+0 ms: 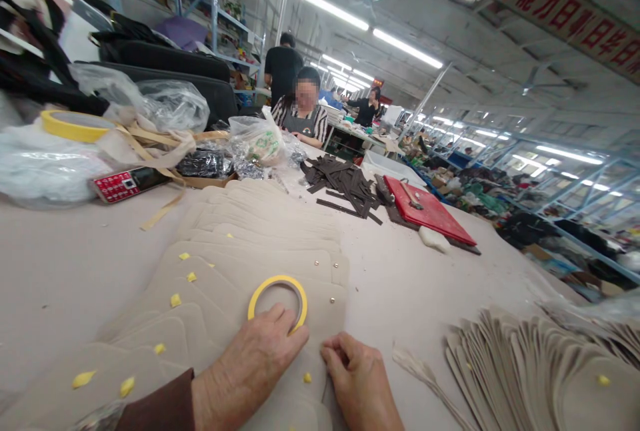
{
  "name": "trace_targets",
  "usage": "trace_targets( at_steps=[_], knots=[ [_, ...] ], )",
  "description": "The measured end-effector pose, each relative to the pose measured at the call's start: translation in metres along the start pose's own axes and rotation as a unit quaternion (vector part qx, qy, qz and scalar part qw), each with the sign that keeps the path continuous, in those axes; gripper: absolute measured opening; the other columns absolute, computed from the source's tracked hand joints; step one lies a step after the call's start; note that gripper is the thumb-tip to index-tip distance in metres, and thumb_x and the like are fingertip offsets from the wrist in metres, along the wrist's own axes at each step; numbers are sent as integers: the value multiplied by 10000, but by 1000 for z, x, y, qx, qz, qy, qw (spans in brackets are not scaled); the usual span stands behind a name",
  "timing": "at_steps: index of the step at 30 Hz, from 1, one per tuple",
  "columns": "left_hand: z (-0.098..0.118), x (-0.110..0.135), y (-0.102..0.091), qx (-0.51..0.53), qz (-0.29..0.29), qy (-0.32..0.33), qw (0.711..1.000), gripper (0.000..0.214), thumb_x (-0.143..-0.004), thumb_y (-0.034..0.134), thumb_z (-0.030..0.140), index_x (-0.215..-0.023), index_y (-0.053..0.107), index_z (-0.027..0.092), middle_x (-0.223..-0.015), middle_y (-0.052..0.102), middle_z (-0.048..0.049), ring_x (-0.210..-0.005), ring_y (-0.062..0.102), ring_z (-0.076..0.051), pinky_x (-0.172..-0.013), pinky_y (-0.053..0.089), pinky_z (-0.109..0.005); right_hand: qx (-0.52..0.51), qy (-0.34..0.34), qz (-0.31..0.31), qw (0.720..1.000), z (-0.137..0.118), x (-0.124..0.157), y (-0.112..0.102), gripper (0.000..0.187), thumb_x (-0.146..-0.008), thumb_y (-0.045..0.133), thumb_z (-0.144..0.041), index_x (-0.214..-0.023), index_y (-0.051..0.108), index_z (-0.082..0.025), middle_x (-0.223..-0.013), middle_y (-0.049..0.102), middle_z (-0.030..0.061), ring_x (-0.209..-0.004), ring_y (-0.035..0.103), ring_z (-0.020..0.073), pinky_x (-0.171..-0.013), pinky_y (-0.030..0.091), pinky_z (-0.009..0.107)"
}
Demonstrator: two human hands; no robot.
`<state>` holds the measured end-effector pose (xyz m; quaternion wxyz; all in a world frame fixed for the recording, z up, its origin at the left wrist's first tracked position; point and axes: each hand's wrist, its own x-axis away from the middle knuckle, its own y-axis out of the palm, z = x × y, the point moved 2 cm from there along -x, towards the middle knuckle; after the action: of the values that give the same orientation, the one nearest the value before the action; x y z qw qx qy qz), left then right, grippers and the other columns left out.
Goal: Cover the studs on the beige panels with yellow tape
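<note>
My left hand (260, 358) rests on a row of overlapping beige leather pieces (260, 244), its fingers curled against the near rim of a yellow tape roll (278, 294) that lies flat on them. My right hand (357, 378) is just to the right, fingers pinched together at the edge of the nearest beige piece. What the pinch holds is too small to make out. Small yellow tape bits (175, 300) dot the pieces.
A fanned stack of beige pieces (540, 364) lies at the right. Further back are dark strips (345, 184), a red board (430, 211), a red phone (125, 184), a second yellow tape roll (75, 126) and plastic bags (165, 104). A person (303, 111) sits across the table.
</note>
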<state>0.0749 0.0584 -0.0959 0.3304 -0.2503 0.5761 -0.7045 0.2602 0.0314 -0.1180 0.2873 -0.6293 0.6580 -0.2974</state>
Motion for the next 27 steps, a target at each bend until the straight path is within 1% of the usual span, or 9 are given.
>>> trace_targets(
  at_steps=[3,6,8,10,13,16,22,24,27],
  knots=[
    [-1,2,-1,12,-1,-2,1000,240,-898,487,5,-960,618,197,-995,641,-75,-891,565,-255,-763,508,-397,-109,103,-8,989,7,1,-3,225,-795,605,-362,-942,647,-197,-532,597,-32,-471,571,158,-455,418,225],
    [-3,3,0,18,9,3,1000,252,-866,486,-9,-940,615,194,-964,639,-69,-861,552,-251,-764,491,-399,-214,159,-47,963,18,5,-2,295,-793,628,-472,-855,614,-184,-539,589,-30,-414,513,126,-381,390,201],
    [-4,4,0,14,22,8,1000,259,-845,481,-13,-929,611,194,-950,637,-70,-849,541,-254,-761,476,-403,-189,112,-39,975,20,8,-1,287,-802,641,-456,-743,649,-176,-542,617,-1,-460,542,128,-449,432,205],
    [-4,5,-1,12,36,14,999,266,-829,472,-18,-917,608,193,-938,633,-71,-841,532,-255,-755,462,-397,-125,32,10,992,18,10,1,250,-817,639,-397,-700,699,-184,-588,665,26,-541,599,151,-549,463,220],
    [-5,5,-3,24,49,20,998,285,-810,460,-37,-905,601,192,-924,627,-66,-829,530,-250,-740,449,-375,-57,-51,80,994,10,9,3,234,-845,605,-338,-697,733,-211,-681,719,43,-634,654,178,-648,465,238],
    [-7,5,-6,48,67,24,996,284,-821,452,-40,-891,598,194,-909,624,-52,-797,537,-230,-717,449,-341,-26,-42,70,996,4,5,4,244,-850,590,-313,-683,735,-209,-658,714,38,-615,654,176,-626,445,239],
    [-7,9,-11,125,172,72,975,247,-874,449,3,-842,579,211,-788,615,-4,-680,559,-161,-605,434,-238,-25,0,-26,999,7,4,4,229,-772,615,-219,-570,711,-169,-528,647,-3,-515,569,129,-494,332,205],
    [-6,10,-10,150,203,96,963,244,-906,433,36,-923,595,219,-772,634,6,-655,585,-146,-590,457,-215,-51,-24,-17,998,5,5,2,243,-796,618,-241,-590,720,-163,-537,640,-2,-516,557,123,-492,333,202],
    [-5,12,-6,157,259,136,943,359,-956,394,87,-1268,517,217,-871,709,-10,-725,665,-143,-682,538,-203,-128,-106,61,984,-5,6,-7,209,-857,590,-271,-785,764,-179,-658,685,16,-589,597,137,-568,434,203]
  ],
)
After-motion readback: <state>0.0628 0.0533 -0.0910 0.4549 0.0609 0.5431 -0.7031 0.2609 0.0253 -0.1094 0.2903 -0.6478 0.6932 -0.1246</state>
